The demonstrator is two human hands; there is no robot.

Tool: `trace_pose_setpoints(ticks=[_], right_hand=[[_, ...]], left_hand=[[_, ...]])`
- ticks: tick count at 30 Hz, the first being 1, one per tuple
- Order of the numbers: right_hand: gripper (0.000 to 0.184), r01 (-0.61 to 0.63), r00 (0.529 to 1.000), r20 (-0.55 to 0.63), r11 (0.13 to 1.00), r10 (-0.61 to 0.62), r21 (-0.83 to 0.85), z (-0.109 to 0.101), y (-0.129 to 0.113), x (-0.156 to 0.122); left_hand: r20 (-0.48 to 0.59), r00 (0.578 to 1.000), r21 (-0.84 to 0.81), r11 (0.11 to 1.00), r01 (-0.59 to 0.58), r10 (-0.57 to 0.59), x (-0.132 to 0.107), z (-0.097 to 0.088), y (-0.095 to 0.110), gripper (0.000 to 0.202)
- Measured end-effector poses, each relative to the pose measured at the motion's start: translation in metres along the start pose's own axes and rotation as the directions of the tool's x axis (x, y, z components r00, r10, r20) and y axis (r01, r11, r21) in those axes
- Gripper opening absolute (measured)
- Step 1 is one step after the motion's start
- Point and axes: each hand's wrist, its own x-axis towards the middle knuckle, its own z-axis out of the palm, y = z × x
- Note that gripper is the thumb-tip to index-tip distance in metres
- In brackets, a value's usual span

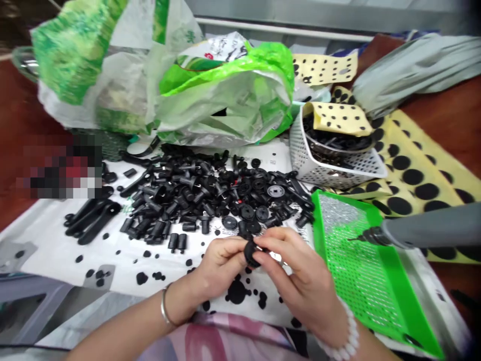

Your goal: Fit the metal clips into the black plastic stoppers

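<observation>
Between my two hands, low over the front of the white-covered table, is a small round black plastic part [249, 254]. The thumb and fingers of my left hand [221, 263] pinch its left side. From the other side, my right hand [296, 271] closes thumb and forefinger on the same part. Its exact kind is unclear, since the fingertips cover much of it. Just beyond my hands spreads a heap of black plastic parts [195, 195], with cylinders, round discs and long handle-like pieces. Two black cylinders [177, 242] stand apart at the heap's near edge.
A green tray [398, 306] holding small silvery pieces lies at the right, with a grey screwdriver-like tool [424, 228] reaching over it. Behind stand a white basket [338, 173] of black parts and green-white plastic bags [225, 108]. Yellow sheets with black dots [432, 165] lie far right.
</observation>
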Motion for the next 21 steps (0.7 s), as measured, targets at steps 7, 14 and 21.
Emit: trace_pose_setpoints(ticks=[7,14,21], right_hand=[[0.013,-0.084,0.995,0.054,0.996,0.084,-0.013,0.006,0.006,-0.004],[0.006,-0.282,0.956,0.006,0.915,0.292,0.289,0.006,0.019,-0.012],[0.004,-0.375,0.9,0.021,0.75,0.435,0.546,0.014,0.027,-0.022]], left_hand=[[-0.016,0.998,0.186,0.981,-0.061,0.065,0.001,-0.002,0.002,0.025],[-0.111,0.942,0.719,0.679,-0.144,0.318,-0.042,-0.052,0.009,0.027],[0.009,0.967,0.977,0.204,-0.062,0.253,-0.071,-0.109,0.005,0.041]])
